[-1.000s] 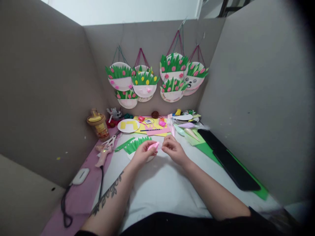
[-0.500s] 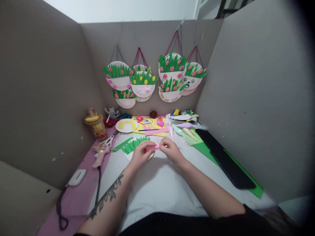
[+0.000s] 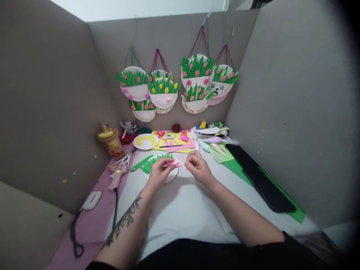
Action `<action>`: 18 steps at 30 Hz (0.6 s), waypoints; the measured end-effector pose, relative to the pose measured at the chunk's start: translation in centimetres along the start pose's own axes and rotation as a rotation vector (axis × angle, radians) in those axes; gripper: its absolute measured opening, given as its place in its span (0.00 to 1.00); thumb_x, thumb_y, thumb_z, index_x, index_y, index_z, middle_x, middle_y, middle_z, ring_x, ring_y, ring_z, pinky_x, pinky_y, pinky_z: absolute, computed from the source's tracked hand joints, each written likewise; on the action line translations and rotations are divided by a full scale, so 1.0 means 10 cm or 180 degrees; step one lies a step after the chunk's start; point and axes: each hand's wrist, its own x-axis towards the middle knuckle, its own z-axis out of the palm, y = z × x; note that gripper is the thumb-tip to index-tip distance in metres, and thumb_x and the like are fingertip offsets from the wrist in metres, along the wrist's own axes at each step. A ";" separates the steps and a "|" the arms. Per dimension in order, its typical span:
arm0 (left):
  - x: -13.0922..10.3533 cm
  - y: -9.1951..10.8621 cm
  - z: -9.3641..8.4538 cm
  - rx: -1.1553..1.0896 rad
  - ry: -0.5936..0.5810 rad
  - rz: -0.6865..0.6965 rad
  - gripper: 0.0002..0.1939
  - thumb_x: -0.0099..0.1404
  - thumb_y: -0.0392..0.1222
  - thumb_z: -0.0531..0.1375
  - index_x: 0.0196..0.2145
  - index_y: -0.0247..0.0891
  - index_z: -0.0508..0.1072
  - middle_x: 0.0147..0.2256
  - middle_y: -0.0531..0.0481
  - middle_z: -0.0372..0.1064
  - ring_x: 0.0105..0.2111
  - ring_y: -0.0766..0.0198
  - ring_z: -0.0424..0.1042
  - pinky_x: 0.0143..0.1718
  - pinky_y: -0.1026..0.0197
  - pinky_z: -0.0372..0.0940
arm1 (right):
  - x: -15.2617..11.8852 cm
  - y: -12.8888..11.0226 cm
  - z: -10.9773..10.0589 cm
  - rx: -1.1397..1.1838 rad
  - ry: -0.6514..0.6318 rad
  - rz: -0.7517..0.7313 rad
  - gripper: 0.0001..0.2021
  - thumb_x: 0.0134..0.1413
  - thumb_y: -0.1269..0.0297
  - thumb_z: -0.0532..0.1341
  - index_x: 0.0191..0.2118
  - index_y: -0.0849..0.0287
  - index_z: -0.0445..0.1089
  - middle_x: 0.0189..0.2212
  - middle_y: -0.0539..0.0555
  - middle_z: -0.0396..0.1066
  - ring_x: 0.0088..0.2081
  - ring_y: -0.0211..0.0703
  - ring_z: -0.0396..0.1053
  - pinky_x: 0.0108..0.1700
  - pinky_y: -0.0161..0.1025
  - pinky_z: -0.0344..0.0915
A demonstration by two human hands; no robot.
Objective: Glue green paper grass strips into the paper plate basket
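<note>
Between thumb and fingers of my left hand [image 3: 159,171] is a small pink packet [image 3: 176,163], with clear plastic showing at its right end. It looks like soft clay in a wrapper, though its detail is blurred. Just to the right, my right hand [image 3: 199,167] is closed in a pinch, and a bit of pink shows at its fingertips; what exactly it grips is partly hidden. Under and behind my left hand lies a white paper plate [image 3: 172,177] with cut green paper grass [image 3: 152,161] on it.
A pink glue gun [image 3: 119,174] with a black cord lies left, near a lidded cup [image 3: 110,142]. Behind are a plate with yellow pieces [image 3: 138,146], coloured paper and piping bags [image 3: 219,150]. A long black object [image 3: 261,180] lies right. Decorated plates [image 3: 163,98] hang on the back panel.
My hands have drawn slightly apart, and clear plastic now shows between them by the pink packet. The whole view has tilted a little.
</note>
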 end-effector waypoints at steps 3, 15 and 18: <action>-0.02 -0.01 -0.01 0.0295 -0.0128 0.0562 0.05 0.59 0.39 0.60 0.34 0.39 0.75 0.37 0.45 0.73 0.41 0.60 0.71 0.41 0.58 0.67 | 0.01 0.03 0.01 0.0102 -0.0081 0.0241 0.07 0.53 0.63 0.58 0.26 0.56 0.65 0.33 0.52 0.59 0.34 0.41 0.61 0.31 0.37 0.58; -0.06 -0.03 0.07 0.0305 -0.0164 -0.0101 0.09 0.57 0.39 0.60 0.37 0.38 0.73 0.35 0.49 0.73 0.33 0.64 0.70 0.35 0.63 0.64 | 0.05 0.11 0.01 0.0388 -0.0448 0.0673 0.07 0.47 0.66 0.57 0.21 0.57 0.62 0.26 0.47 0.58 0.33 0.40 0.59 0.38 0.38 0.55; -0.08 -0.03 0.10 0.0289 -0.0221 -0.0069 0.08 0.56 0.39 0.61 0.36 0.38 0.73 0.34 0.49 0.73 0.33 0.64 0.70 0.35 0.63 0.64 | 0.06 0.15 0.08 0.0311 -0.0673 0.0814 0.07 0.46 0.65 0.58 0.21 0.57 0.62 0.26 0.47 0.56 0.31 0.40 0.58 0.37 0.38 0.55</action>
